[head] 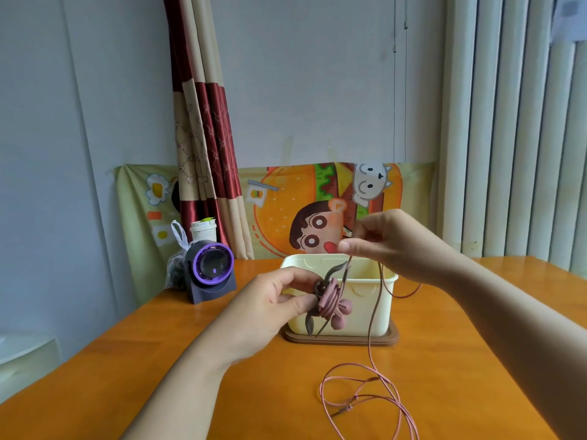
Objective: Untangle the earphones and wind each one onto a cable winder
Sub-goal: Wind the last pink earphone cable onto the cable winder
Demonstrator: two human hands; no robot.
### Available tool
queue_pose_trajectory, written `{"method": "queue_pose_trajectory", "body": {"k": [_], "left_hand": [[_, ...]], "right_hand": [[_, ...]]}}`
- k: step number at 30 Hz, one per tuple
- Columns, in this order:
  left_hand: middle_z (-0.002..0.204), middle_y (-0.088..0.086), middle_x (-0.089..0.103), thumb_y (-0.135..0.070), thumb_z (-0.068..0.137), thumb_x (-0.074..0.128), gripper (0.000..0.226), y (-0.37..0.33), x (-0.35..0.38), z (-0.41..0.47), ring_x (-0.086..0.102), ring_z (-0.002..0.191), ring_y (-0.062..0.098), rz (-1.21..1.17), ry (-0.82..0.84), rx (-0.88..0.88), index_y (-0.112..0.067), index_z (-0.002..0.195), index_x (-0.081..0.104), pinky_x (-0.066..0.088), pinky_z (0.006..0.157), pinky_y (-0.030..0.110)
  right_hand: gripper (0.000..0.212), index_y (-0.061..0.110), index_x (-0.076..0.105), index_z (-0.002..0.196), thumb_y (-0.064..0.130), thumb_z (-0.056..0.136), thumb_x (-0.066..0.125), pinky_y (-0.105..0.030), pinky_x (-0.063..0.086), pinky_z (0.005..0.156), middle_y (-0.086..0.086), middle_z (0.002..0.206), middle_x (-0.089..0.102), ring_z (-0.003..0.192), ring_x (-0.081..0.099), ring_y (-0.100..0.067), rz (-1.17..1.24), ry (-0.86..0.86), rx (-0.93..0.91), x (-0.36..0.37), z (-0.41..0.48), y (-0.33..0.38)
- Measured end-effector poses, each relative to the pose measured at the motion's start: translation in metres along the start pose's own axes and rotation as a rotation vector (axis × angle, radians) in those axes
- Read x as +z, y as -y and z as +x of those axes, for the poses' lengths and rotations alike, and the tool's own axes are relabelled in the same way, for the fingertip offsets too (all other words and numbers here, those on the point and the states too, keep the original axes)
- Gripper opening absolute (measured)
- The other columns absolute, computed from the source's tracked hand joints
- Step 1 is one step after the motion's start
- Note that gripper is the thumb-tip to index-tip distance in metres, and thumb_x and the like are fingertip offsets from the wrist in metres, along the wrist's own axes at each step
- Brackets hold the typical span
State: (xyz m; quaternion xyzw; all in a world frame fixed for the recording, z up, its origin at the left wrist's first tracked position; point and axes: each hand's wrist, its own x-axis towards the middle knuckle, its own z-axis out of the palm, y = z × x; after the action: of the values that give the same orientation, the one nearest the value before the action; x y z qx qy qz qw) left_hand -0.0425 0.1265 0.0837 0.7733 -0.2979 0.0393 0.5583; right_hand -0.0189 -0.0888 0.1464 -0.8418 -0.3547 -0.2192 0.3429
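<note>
My left hand [279, 296] grips a dark cable winder [320, 289] in the air in front of the box. Several turns of pink earphone cable are wrapped on it, and the two pink earbuds [341, 314] hang just below. My right hand [390, 246], higher and to the right, pinches the pink cable [370, 338] between thumb and fingers. From there the cable drops past the box and lies in loose loops [362, 389] on the table near the front edge.
A cream plastic box [374, 309] stands on a brown lid in the middle of the orange wooden table [158, 360]. At the back left are a dark device with a purple ring [211, 271], a plastic bag and a paper cup [203, 230]. Curtains hang behind.
</note>
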Motion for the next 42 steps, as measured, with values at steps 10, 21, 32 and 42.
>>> {"method": "queue_pose_trajectory", "body": {"k": [10,21,32,42], "left_hand": [[0.102,0.010,0.073,-0.008,0.074,0.061,0.024,-0.001,0.024,0.008,0.066,0.098,0.020,-0.713,-0.160,-0.021,-0.015,0.088,0.079,0.043,0.095,0.037],[0.090,0.004,0.074,-0.013,0.099,0.047,0.019,0.015,0.016,0.036,0.073,0.079,0.015,-1.226,-0.583,-0.015,-0.010,0.101,0.066,0.054,0.089,0.040],[0.094,0.002,0.072,-0.015,0.100,0.050,0.022,0.036,-0.027,0.035,0.064,0.091,0.014,-1.327,-0.914,0.022,-0.008,0.119,0.060,0.060,0.064,0.029],[0.108,0.006,0.067,-0.015,0.100,0.050,0.034,0.024,-0.045,0.036,0.064,0.095,0.016,-1.348,-0.961,0.097,-0.004,0.132,0.054,0.058,0.064,0.029]], "right_hand": [[0.053,0.016,0.070,0.080,0.067,0.064,0.068,-0.021,0.046,0.064,0.001,0.068,0.057,0.058,0.052,-0.008,1.066,0.219,0.389,0.076,-0.021,-0.017],[0.023,0.008,0.065,0.093,0.028,0.083,0.065,-0.017,0.033,0.044,0.001,0.062,0.041,0.048,0.030,-0.007,1.233,0.326,0.653,0.072,-0.031,-0.047],[0.020,0.003,0.062,0.099,0.021,0.088,0.063,-0.023,0.021,0.046,0.001,0.055,0.031,0.048,0.024,-0.010,0.761,-0.073,0.976,0.066,-0.054,-0.113],[0.014,0.020,0.062,0.079,0.028,0.090,0.057,-0.027,0.054,0.057,0.004,0.070,0.061,0.066,0.060,-0.016,-0.609,-0.114,0.890,0.074,-0.071,-0.143]]}}
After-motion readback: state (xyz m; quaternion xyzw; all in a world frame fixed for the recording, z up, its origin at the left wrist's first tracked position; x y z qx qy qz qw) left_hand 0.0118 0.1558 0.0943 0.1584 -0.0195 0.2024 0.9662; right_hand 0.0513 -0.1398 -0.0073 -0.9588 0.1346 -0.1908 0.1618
